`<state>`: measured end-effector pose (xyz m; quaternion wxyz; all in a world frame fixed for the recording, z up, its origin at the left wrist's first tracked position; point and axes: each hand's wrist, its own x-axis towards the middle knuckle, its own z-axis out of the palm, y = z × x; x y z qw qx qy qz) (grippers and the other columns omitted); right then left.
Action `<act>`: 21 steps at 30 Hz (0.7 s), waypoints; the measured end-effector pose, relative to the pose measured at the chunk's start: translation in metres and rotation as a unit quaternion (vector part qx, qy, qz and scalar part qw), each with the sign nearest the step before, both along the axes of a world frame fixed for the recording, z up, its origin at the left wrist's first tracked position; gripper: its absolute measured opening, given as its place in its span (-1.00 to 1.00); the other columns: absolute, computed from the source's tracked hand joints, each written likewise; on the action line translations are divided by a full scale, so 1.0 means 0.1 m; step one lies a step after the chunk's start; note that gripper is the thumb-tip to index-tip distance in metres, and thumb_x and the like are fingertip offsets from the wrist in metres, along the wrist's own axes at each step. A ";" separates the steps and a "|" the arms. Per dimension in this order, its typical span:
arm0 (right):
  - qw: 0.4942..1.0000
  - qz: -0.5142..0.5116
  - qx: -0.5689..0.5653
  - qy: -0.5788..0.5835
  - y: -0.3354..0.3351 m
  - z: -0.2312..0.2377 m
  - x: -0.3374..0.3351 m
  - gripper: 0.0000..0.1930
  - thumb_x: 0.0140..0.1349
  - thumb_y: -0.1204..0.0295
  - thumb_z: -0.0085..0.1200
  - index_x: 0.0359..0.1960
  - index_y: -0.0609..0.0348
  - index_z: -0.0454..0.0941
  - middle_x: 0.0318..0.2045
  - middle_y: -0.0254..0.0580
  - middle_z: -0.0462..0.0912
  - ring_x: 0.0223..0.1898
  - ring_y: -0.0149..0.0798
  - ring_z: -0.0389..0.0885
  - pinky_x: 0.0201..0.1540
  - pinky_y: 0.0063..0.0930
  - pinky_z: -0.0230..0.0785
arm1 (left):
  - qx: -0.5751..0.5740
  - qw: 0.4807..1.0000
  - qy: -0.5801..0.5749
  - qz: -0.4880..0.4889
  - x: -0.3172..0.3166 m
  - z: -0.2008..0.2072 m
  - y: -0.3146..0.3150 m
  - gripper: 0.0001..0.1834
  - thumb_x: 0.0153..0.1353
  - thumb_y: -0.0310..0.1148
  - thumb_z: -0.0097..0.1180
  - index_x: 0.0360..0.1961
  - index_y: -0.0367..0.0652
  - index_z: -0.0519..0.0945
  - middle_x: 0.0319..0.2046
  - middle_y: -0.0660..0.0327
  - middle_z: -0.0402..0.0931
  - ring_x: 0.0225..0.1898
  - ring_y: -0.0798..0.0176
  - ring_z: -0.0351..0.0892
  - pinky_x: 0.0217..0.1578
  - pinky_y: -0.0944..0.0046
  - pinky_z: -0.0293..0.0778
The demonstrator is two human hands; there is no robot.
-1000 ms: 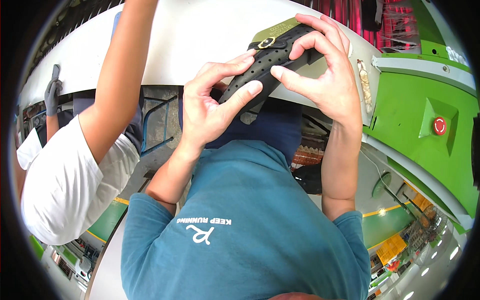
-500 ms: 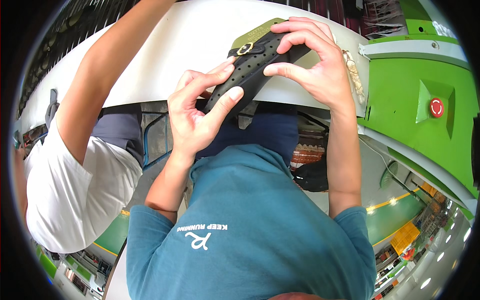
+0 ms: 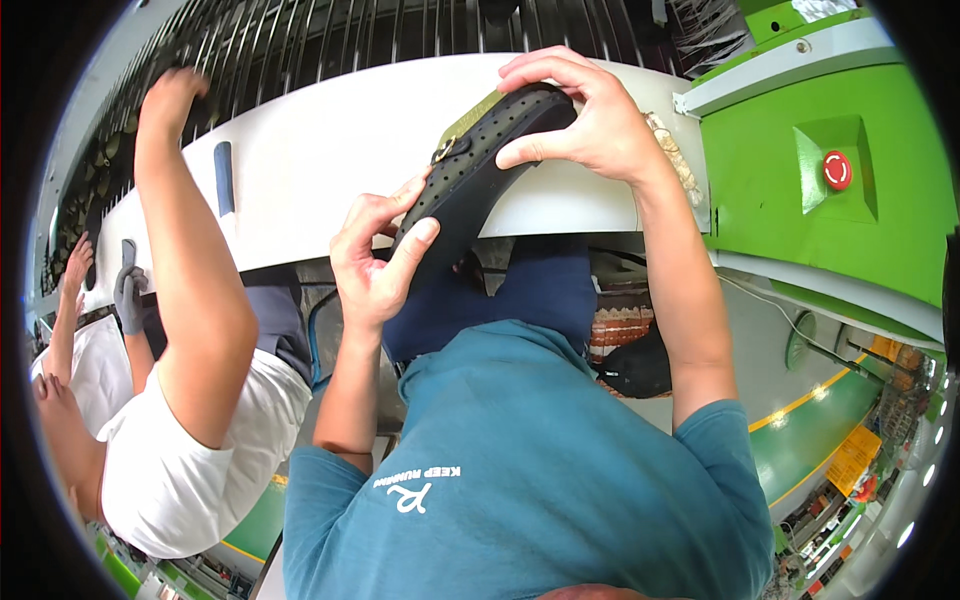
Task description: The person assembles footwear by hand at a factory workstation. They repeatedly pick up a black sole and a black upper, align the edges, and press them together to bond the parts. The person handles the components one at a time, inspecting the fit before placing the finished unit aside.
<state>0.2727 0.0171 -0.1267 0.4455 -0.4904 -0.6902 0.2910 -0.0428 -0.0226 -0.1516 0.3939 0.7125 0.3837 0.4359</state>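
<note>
A black shoe [image 3: 478, 160] with rows of small holes, a strap and a gold-coloured buckle [image 3: 443, 151] is held up over the near edge of the white table. An olive-green shoe last [image 3: 470, 120] shows from its opening. My left hand [image 3: 375, 250] grips the lower end between thumb and fingers. At the upper end, my right hand [image 3: 590, 115] has its fingers over the tip and its thumb along the dark sole. The sole side is tilted toward me and to the right. My fingertips behind the shoe are partly hidden.
To the right stands a green machine [image 3: 760, 250] with a red button [image 3: 838, 170]. A crumpled beige bundle [image 3: 675, 150] lies beside it on the white table [image 3: 300, 120]. A dark blue strip [image 3: 224, 178] lies left. Beyond run metal bars [image 3: 400, 35]. A co-worker's arm [image 3: 190, 230] reaches across at left.
The shoe has tipped steeper, showing more of its dark sole and less of the olive last. Both hands keep their hold. The co-worker's arm has swung left, and a blue strip on the table shows.
</note>
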 end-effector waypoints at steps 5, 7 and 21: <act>0.984 0.066 -0.141 0.088 0.08 -0.07 -0.02 -0.33 -0.12 0.22 0.81 0.05 0.08 0.75 0.33 -0.02 0.66 0.32 -0.14 0.65 0.41 -0.25 0.46 | -0.015 1.000 -0.011 0.019 -0.02 -0.09 -0.02 -0.60 0.26 -0.50 0.50 0.14 -0.21 0.82 0.04 0.06 0.84 -0.22 0.37 0.66 -0.29 0.38 0.51; 0.985 0.042 -0.140 0.093 0.04 -0.03 -0.08 -0.37 -0.09 0.28 0.79 0.03 0.13 0.72 0.29 -0.04 0.69 0.29 -0.15 0.66 0.40 -0.23 0.48 | -0.033 0.999 -0.030 0.026 0.00 -0.08 -0.05 -0.61 0.26 -0.50 0.50 0.13 -0.21 0.82 0.10 0.04 0.84 -0.21 0.38 0.66 -0.28 0.39 0.50; 0.987 0.128 -0.023 0.096 -0.27 1.43 -0.48 -0.10 -0.06 0.40 0.78 0.40 0.01 0.59 0.37 -0.26 0.52 0.33 -0.18 0.63 0.27 -0.21 0.70 | -0.108 0.973 -0.205 0.015 -0.11 -0.03 -0.29 -0.14 -0.01 -0.09 0.76 0.22 -0.34 0.61 -0.08 0.19 0.71 -0.03 0.29 0.70 0.06 0.23 0.60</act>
